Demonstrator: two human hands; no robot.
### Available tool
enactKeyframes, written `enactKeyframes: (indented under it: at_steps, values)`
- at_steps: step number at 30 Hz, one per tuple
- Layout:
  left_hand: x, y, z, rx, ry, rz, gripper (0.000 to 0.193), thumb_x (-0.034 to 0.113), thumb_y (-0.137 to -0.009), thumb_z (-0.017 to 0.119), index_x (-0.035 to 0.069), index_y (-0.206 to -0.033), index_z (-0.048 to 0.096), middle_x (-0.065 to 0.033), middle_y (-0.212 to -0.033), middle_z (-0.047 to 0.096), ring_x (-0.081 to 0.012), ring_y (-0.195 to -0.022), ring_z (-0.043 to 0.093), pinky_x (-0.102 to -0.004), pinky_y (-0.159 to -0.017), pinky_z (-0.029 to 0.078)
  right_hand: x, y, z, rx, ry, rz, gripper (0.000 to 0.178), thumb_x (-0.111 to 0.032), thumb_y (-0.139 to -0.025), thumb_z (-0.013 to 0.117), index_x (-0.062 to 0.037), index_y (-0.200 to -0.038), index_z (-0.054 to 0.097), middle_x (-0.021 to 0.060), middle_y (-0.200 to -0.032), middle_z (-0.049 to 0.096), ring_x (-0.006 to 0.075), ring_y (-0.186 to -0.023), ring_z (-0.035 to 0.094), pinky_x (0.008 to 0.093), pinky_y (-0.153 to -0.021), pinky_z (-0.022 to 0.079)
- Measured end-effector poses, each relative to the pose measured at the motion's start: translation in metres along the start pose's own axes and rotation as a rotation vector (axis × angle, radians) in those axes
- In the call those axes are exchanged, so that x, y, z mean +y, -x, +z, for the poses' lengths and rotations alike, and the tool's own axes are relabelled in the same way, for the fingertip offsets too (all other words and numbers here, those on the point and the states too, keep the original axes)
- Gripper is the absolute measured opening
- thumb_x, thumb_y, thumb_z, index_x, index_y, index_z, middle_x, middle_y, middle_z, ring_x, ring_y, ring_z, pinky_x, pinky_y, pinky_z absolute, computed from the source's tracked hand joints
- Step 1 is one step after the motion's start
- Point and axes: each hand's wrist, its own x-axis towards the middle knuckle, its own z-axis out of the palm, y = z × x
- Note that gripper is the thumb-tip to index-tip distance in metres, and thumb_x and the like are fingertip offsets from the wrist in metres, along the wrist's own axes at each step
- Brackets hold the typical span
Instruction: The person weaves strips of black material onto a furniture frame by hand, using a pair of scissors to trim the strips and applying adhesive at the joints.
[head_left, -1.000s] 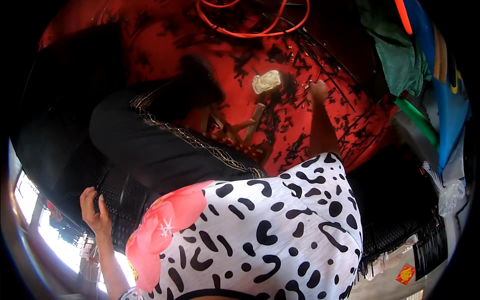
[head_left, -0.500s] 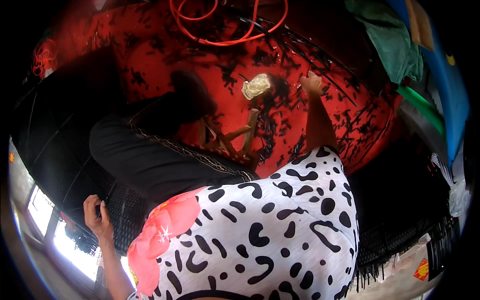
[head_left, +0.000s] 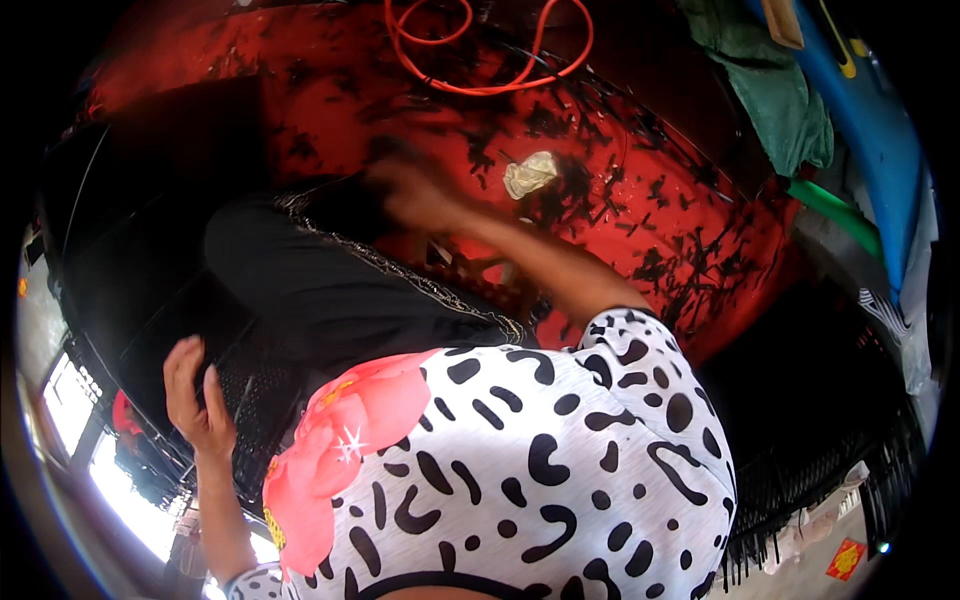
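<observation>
My left hand (head_left: 200, 400) is raised at the left, fingers stretched up and thumb apart, beside a large black woven panel (head_left: 235, 375). Nothing shows in it. My right hand (head_left: 410, 195) reaches across to the left, over the red floor (head_left: 440, 145) near my dark-trousered leg (head_left: 290, 290). Its fingers are smeared by motion, and whether it holds something is hidden. Short black strips (head_left: 690, 260) lie scattered over the floor. A crumpled cream-coloured piece (head_left: 530, 175) rests on the floor to the right of that hand.
An orange hose (head_left: 490, 90) loops across the far floor. Partly behind my right forearm stands a small wooden stool (head_left: 440, 252). At the far right are green cloth (head_left: 770, 100), a blue panel (head_left: 870, 150) and a bright green bar (head_left: 835, 217). Dark woven material (head_left: 790, 350) also rises at the right.
My right hand has left the black strips on the floor at the right and swung left toward my leg. My left hand has risen slightly, its fingers straighter. The whole view has shifted a little.
</observation>
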Motion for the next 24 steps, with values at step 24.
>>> enactKeyframes:
  at_steps: [24]
  values:
    - [-0.085, -0.088, -0.011, 0.6, 0.962, -0.166, 0.015, 0.006, -0.082, 0.055, 0.0, -0.096, 0.058, -0.0019, -0.067, 0.057, -0.0063, -0.066, 0.057, -0.0215, -0.056, 0.045, -0.256, -0.198, 0.086, -0.246, -0.112, -0.551, 0.02, -0.011, -0.09, 0.05, 0.0007, -0.102, 0.061, 0.0013, -0.076, 0.058, 0.0076, -0.066, 0.052, 0.0198, -0.061, 0.042]
